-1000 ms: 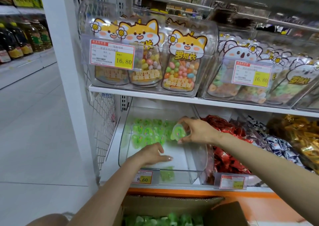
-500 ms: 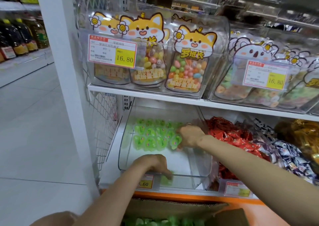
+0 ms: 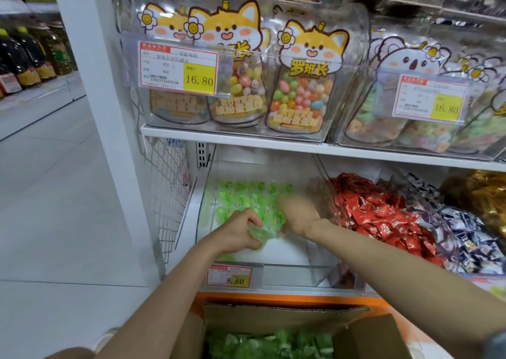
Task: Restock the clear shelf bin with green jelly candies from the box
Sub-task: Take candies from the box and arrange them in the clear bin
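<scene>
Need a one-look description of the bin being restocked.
Find the white upright post at the left; the lower shelf runs right from it. The clear bin is first there, bearing the 8.60 tag. Unlike its red-wrapped neighbour, it holds green jelly candies.

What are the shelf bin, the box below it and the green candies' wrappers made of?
Shelf bin: clear hard plastic, possibly acrylic; see-through, glossy walls. Box: brown corrugated cardboard, matte, with a rippled cut edge. Green candies: seemingly glossy clear plastic cups or film; too blurred to be sure.

Both arms extended; left hand [image 3: 241,231] curled gripping, right hand [image 3: 298,213] blurred.
</scene>
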`<state>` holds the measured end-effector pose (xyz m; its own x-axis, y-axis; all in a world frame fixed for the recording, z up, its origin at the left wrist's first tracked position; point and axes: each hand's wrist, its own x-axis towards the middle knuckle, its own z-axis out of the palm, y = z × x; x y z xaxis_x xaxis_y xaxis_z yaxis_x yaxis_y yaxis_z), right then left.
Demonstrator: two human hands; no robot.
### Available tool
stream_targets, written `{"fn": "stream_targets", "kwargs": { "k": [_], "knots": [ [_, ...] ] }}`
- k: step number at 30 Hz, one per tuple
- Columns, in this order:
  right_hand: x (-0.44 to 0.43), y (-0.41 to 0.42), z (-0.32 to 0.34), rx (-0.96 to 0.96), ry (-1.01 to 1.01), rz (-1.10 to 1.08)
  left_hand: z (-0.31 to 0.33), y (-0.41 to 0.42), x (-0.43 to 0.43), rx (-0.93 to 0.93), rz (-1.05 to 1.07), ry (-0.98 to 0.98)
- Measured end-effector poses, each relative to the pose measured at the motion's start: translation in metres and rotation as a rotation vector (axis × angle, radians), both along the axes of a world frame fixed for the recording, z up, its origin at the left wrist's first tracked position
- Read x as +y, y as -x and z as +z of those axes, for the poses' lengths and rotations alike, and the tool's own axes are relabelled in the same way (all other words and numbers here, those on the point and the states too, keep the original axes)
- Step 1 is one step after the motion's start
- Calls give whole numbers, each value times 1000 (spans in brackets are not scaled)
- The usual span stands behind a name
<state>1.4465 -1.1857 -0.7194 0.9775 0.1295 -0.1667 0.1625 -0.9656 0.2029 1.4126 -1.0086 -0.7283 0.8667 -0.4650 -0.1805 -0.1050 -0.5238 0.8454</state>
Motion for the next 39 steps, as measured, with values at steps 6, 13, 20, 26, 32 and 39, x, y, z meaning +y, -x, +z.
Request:
{"fn": "stream_targets", "kwargs": {
  "k": [6,13,20,26,32,39],
  "knots": [
    [-1,2,9,26,2,28,5,6,8,-30,31,96],
    [-17,18,65,5,-517,180,11,11,5,-26,70,228],
    [-46,38,98,-44,-753,81,21,20,-7,-104,124,300],
    [-32,51,92,170,-922,-46,28,25,-34,-297,231,308],
    [-30,54,99,156,-766,142,33,23,-41,-126,229,473],
    [-40,55,102,188,-636,356,30,17,-31,345,154,860]
  ]
}}
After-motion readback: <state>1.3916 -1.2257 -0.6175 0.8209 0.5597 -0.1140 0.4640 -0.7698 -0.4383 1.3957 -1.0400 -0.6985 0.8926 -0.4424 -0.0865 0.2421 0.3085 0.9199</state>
